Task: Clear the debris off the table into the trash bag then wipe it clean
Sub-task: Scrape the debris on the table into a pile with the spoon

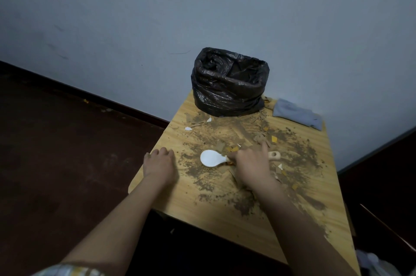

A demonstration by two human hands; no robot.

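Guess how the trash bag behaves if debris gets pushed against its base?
The trash bag is thin crinkled plastic, so it probably dents rather than resists. It looks nearly empty, so likely light and apt to slide or tip. Its rolled rim holds the mouth open, though loosely.

A wooden table (225, 215) carries brown dirt (301, 158) smeared over most of its centre and 3 o'clock side, mixed with cardboard, orange and white scraps (273, 139). A black trash bag (227, 93) stands upright and open-mouthed at the 12 o'clock edge. A folded grey cloth (297, 113) lies flat at 1 o'clock, just beside the bag.
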